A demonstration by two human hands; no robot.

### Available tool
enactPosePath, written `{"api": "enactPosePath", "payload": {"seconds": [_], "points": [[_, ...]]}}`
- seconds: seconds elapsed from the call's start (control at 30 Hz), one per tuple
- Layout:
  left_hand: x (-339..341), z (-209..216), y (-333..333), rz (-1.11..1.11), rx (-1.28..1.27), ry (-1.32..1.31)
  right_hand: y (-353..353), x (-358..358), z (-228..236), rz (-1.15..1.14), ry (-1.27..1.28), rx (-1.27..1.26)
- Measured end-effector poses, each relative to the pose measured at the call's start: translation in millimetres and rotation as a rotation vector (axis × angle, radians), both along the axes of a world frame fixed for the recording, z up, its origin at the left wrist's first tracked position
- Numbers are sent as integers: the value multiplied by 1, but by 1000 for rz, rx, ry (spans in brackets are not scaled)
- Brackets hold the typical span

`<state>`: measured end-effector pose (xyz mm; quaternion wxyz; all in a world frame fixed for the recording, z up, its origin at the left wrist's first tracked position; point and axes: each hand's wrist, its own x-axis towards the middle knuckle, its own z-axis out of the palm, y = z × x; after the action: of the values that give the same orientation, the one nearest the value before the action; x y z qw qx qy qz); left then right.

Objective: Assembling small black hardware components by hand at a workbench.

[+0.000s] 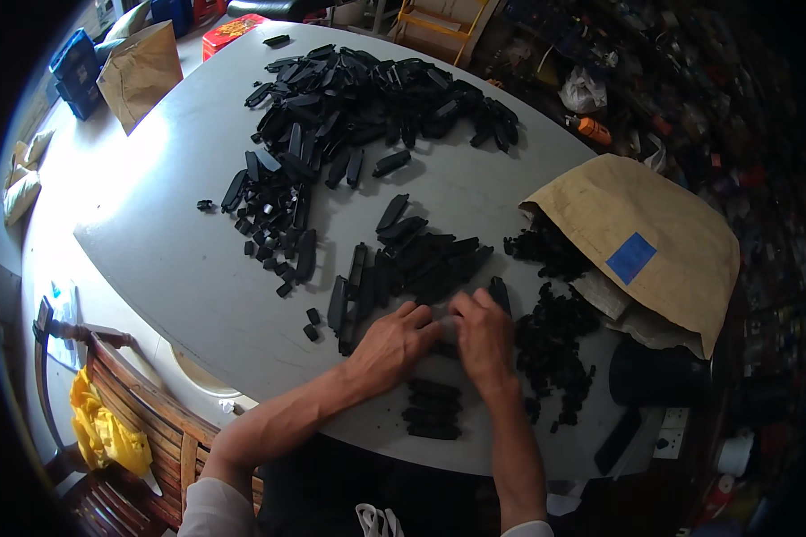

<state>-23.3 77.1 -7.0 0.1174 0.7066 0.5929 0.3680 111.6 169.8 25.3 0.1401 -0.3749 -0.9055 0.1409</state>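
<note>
My left hand (392,345) and my right hand (485,338) meet near the front of the grey table, fingers curled and pinched close together. What they hold is mostly hidden by the fingers. A dark edge shows between and below them. Just beyond the fingertips lies a loose pile of long black plastic pieces (425,267). Longer black pieces (338,304) lie beside my left hand. Nearer to me, a neat stack of black pieces (433,409) sits below the hands. To the right of my right hand spreads a heap of tiny black parts (555,345).
A large heap of black plastic pieces (349,98) covers the table's far side. Small black blocks (264,237) lie at left. A brown paper sack (645,242) spills parts at right. A wooden chair (143,385) with a yellow bag (103,425) stands left of the table (179,295).
</note>
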Motion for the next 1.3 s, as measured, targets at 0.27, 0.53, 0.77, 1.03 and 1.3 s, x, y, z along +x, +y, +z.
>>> {"api": "enactPosePath", "payload": {"seconds": [0.27, 0.53, 0.77, 1.03, 1.3], "points": [[1, 4, -2, 47, -92, -36, -14, 39, 17, -51, 322, -433], [1, 0, -1, 25, -73, -104, -18, 39, 10, -18, 367, -641], [3, 5, -1, 29, -49, -75, -18, 40, 8, -236, 206, -410], [-6, 5, -1, 4, -122, -70, 0, 39, 25, 17, 67, 57], [-3, 4, -1, -7, -108, -147, 4, 31, 21, 199, 115, -41]]}}
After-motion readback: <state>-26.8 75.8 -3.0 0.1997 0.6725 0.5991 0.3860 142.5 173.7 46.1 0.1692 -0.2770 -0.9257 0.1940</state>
